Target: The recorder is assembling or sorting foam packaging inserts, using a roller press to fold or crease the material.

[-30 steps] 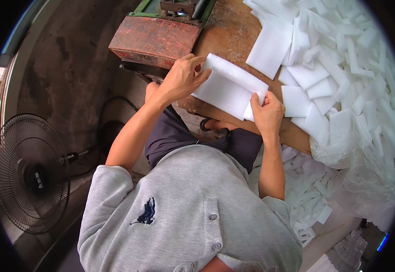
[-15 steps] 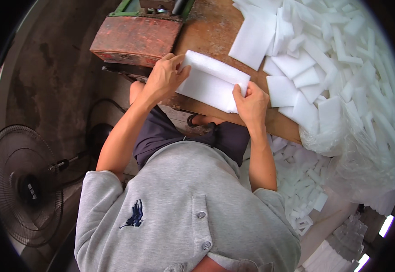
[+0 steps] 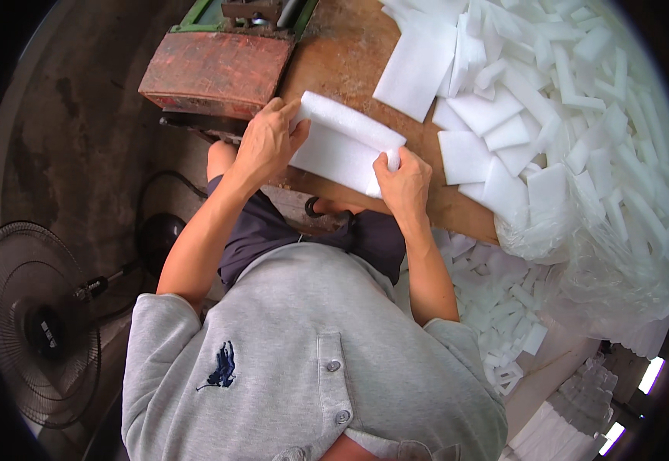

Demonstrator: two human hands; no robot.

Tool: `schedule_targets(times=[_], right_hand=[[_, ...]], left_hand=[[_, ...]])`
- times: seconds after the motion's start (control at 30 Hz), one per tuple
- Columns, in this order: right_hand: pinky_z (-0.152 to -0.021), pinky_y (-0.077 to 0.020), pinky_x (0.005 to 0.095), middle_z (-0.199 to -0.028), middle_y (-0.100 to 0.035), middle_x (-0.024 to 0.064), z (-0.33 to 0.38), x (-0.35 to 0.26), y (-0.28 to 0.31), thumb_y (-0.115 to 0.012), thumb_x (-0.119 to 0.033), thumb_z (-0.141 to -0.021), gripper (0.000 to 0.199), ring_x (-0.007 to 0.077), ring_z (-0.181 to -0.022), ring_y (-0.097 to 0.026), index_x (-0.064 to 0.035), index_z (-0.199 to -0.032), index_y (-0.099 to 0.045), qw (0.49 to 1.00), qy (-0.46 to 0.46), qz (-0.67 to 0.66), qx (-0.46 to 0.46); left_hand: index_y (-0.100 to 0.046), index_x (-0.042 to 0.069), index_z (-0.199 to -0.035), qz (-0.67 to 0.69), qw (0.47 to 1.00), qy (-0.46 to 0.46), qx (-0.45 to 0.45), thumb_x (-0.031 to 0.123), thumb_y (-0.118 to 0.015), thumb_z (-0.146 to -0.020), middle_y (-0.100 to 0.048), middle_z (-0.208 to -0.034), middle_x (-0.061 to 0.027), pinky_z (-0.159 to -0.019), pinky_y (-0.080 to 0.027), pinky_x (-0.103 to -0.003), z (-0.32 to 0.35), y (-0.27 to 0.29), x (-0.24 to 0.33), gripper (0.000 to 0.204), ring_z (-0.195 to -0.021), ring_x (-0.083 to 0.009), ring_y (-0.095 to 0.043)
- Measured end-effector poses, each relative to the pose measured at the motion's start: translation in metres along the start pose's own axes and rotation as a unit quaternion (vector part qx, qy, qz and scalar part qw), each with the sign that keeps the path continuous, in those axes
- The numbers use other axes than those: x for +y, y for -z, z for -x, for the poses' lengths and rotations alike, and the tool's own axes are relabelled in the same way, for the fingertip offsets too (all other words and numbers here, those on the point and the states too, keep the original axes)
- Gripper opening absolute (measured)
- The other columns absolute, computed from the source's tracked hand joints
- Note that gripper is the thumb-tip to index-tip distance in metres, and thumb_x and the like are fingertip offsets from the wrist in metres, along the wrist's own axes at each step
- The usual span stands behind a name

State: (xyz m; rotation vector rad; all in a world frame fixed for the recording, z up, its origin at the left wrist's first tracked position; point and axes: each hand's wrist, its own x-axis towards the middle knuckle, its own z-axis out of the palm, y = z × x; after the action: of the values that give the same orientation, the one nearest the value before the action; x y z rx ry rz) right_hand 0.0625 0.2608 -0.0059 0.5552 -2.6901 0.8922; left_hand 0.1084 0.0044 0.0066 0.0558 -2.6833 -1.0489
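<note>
A white foam sheet [image 3: 336,159] lies at the near edge of the wooden table, with a raised foam strip or folded edge [image 3: 354,123] along its far side. My left hand [image 3: 269,142] grips the left end, thumb and fingers closed around the foam. At the right end my right hand [image 3: 404,180] pinches the foam, its thumb on the inner face beside an upright end piece [image 3: 393,158]. Whether the raised edge is folded from the same sheet or separate, I cannot tell.
A machine with a red wooden block [image 3: 211,73] and green frame stands at the table's left. White foam pieces [image 3: 488,115] pile up on the right of the wooden table [image 3: 334,54], with clear plastic [image 3: 580,230] below. Foam scraps [image 3: 496,307] lie lower right. A fan [image 3: 39,326] stands at left.
The whole scene has shifted slightly left in view. Both hands keep their hold on the foam, and an upright end piece now shows more plainly by my right thumb.
</note>
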Motion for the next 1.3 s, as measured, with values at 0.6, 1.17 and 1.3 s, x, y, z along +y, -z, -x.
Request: schedule_targets(times=[0.6,1.17,1.3], right_hand=[[-0.066,-0.0526,0.0531,-0.074,-0.064,0.0262,-0.023,0.029,-0.004,-0.074,-0.017,-0.084,0.027,0.0463,-0.071,-0.065,0.0043,-0.073,-0.061,0.999,-0.006,-0.034,-0.016],[-0.056,-0.0518,0.0270,-0.098,-0.065,0.0104,0.028,0.102,0.286,-0.062,-0.037,-0.104,0.071,0.0146,-0.068,-0.061,-0.0072,-0.163,-0.035,0.767,-0.020,-0.584,0.264],[-0.065,-0.0536,0.0359,-0.083,-0.065,0.0126,-0.023,0.113,0.241,-0.068,-0.029,-0.102,0.065,0.0209,-0.071,-0.066,-0.0129,-0.160,-0.044,0.985,-0.104,0.064,0.121]], left_hand=[[-0.043,0.024,-0.161,-0.199,0.942,-0.220,-0.158,0.077,-0.061,-0.087,-0.033,-0.167,-0.0197,-0.126,-0.016,-0.062,-0.022,-0.014,0.035,0.093,-0.155,-0.0445,-0.027],[-0.052,-0.005,-0.145,0.242,0.965,0.099,-0.027,0.020,-0.077,-0.092,-0.075,-0.107,-0.0171,-0.091,-0.055,-0.037,-0.126,-0.141,0.037,0.064,-0.101,-0.0260,-0.072],[-0.064,0.003,-0.135,0.192,0.977,0.089,-0.028,0.014,-0.073,-0.092,-0.076,-0.100,-0.0154,-0.085,-0.056,-0.038,-0.128,-0.093,0.023,0.045,-0.092,-0.0264,-0.072]])
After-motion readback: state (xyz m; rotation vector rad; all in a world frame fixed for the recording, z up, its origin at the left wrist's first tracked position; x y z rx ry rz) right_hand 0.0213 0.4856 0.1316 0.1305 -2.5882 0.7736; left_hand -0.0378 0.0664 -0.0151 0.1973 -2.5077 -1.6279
